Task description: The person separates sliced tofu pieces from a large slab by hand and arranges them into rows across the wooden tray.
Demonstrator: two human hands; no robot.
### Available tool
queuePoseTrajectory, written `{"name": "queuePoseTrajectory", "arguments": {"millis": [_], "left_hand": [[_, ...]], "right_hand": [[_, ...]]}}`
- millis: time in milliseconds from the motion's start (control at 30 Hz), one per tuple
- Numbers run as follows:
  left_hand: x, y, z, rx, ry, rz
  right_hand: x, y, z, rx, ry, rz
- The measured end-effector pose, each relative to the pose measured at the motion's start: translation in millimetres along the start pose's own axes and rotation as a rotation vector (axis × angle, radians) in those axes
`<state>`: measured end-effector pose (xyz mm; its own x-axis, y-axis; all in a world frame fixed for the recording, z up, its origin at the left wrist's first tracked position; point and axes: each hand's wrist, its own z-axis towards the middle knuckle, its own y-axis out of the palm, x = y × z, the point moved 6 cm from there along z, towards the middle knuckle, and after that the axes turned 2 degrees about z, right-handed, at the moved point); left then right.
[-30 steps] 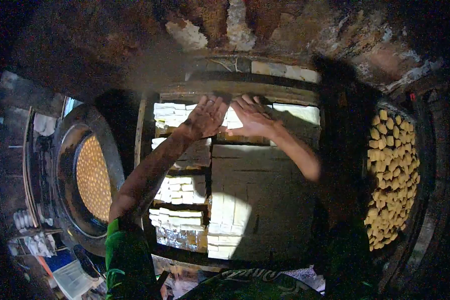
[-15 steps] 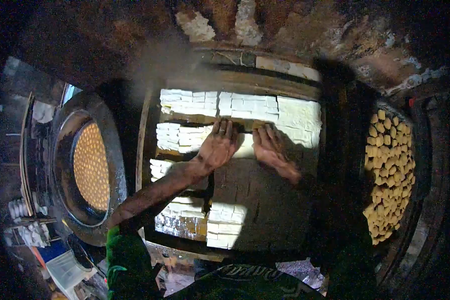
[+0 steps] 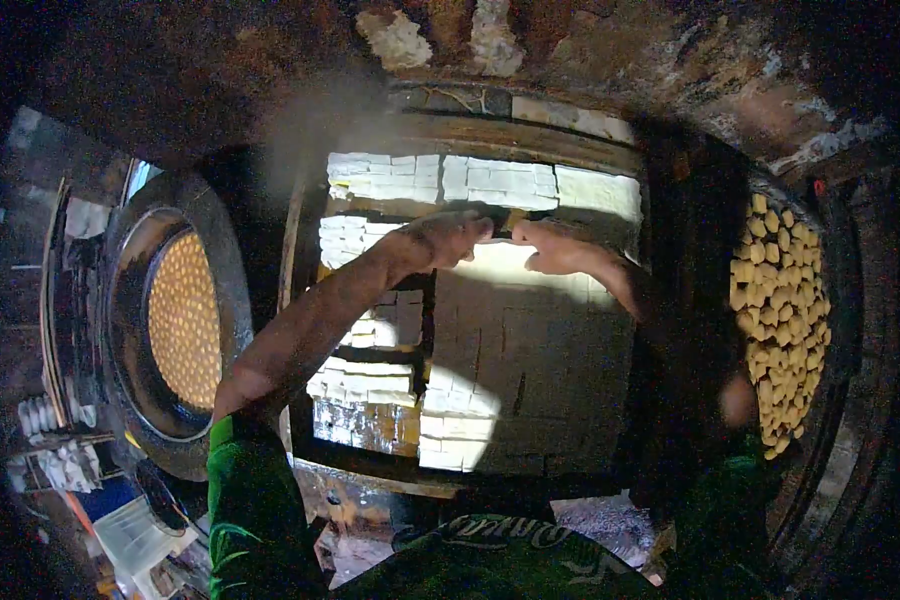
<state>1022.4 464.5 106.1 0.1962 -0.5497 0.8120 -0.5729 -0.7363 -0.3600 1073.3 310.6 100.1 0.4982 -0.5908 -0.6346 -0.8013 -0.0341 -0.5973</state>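
My left hand (image 3: pixel 456 238) and my right hand (image 3: pixel 555 247) face each other at the far edge of a white slab of tofu (image 3: pixel 515 268), a short space apart. Both have bent fingers towards the bare gap behind the slab and thumbs on the near side. A narrow dark line runs between the fingertips; whether it is a thin strip or a shadow I cannot tell. The slab is scored into blocks, and its near part lies in shadow. Cut tofu blocks (image 3: pixel 385 178) stand in rows along the far and left sides of the wooden-edged board (image 3: pixel 370 468).
On the left, a large round pan (image 3: pixel 232 330) holds many golden pieces (image 3: pixel 183 320) in liquid. Browned pieces (image 3: pixel 782 300) are heaped on the right. A rough stained wall (image 3: pixel 570 60) rises behind the board. A clear plastic container (image 3: pixel 142 540) stands at the lower left.
My hands have turned from fingers stretched forward to bent and facing each other, still at the slab's far edge. The view has shifted slightly, so the board appears higher.
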Motion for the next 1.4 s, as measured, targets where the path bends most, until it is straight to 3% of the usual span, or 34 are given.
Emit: {"name": "queuePoseTrajectory", "arguments": {"millis": [33,100,167,200,267,300,367,400,467,500,533,600,667,733,800,867,900,933,1000,1067,1133,1167,1233,1267,1300,1367,1400], "left_hand": [[9,-2,-4,0.088,0.207,0.307],[14,4,-3,0.173,0.417,0.611],[0,9,13,0.212,0.43,0.673],[5,8,8,0.213,0.43,0.672],[6,1,1,0.161,0.175,0.215],[6,-2,4,0.163,0.177,0.215],[15,-7,5,0.216,0.451,0.596],[12,-9,6,0.217,0.45,0.598],[-1,-1,12,0.013,0.392,0.266],[9,3,1,-0.071,0.253,0.313],[7,9,2,-0.073,0.257,0.313],[12,14,1,0.102,0.33,0.71],[39,10,-16,0.145,0.366,0.771],[19,14,-11,0.198,0.348,0.603],[8,33,-26,0.227,0.464,0.315],[18,45,-35,0.486,0.599,0.913],[19,52,-37,0.602,0.68,1.234],[32,44,-40,0.604,0.683,1.238],[10,28,-20,-0.015,0.037,0.396],[2,21,-12,-0.119,0.173,0.383],[-18,19,4,-0.244,0.303,0.521],[-14,12,11,0.029,0.513,0.497],[42,6,-8,0.015,0.405,0.847],[19,12,-4,0.014,0.405,0.845],[-26,15,5,-0.034,0.305,0.289],[-50,18,6,-0.075,0.192,-0.261],[-43,19,2,-0.034,0.161,-0.193]], "right_hand": [[-4,-1,-2,0.005,0.059,-0.091],[-29,-9,-13,0.01,0.121,-0.18],[-49,-15,-29,-0.027,0.264,-0.192],[-45,-12,-30,-0.04,0.311,-0.197],[-26,-3,-17,0.344,-0.257,-0.249],[-10,-6,-9,0.234,-0.249,-0.169],[0,-17,-1,0.065,-0.123,0.119],[-2,-24,-1,0.066,-0.125,0.118],[-6,-19,-3,-0.112,-0.145,0.032],[-5,-10,-6,-0.161,-0.12,0.101],[-9,1,-1,-0.198,-0.114,0.039],[-24,-3,-11,-0.121,-0.087,-0.204],[-29,2,-10,-0.068,-0.097,-0.297],[-23,23,-13,-0.026,-0.1,-0.382],[-6,44,-17,0.021,0.14,-0.271],[6,62,-25,0.022,0.303,-0.039],[-12,51,-29,0.02,0.264,-0.014],[-27,41,-31,0.019,0.222,0.01],[-17,37,-19,-0.028,0.222,-0.162],[-37,11,-25,-0.027,0.044,-0.007],[-16,17,-2,-0.072,0.025,-0.207],[-8,18,2,-0.076,0.026,-0.21],[-11,18,0,-0.101,0.024,-0.152],[-9,17,3,-0.103,0.025,-0.151],[-8,16,8,-0.141,0.014,-0.206],[-9,15,9,-0.116,-0.024,-0.193],[-13,15,5,-0.114,-0.023,-0.193]]}}
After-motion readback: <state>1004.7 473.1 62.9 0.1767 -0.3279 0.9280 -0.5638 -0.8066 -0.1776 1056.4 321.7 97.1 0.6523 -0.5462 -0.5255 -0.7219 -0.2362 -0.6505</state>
